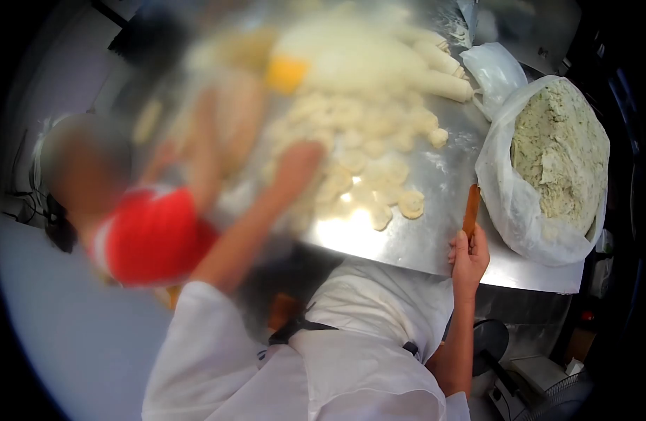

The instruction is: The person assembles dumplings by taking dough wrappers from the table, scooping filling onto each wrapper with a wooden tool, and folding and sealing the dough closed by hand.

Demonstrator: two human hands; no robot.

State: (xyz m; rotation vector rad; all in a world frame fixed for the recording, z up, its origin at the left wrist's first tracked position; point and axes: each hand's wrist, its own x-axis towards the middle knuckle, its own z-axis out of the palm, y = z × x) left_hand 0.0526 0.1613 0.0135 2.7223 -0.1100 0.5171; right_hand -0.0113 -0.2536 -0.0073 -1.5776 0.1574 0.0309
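In my right hand point(470, 263) is a flat brown wooden stick point(472, 210), gripped near its lower end at the front edge of the metal table. My left hand point(300, 163) reaches over the many flattened dough rounds point(379, 168), at their left side. It is blurred, so its fingers and anything in them cannot be made out. One dough round point(411, 204) lies nearest the table's front edge. To the right of the stick stands a large clear plastic bag point(505, 203) of pale filling with green flecks point(558, 147).
A co-worker in a red top point(151, 238) stands at the left with arms over the table. Rolls of dough point(446, 84) and a whitish blurred mound point(351, 52) lie at the back, beside a yellow object point(286, 74). The metal table's point(435, 245) front edge touches my apron.
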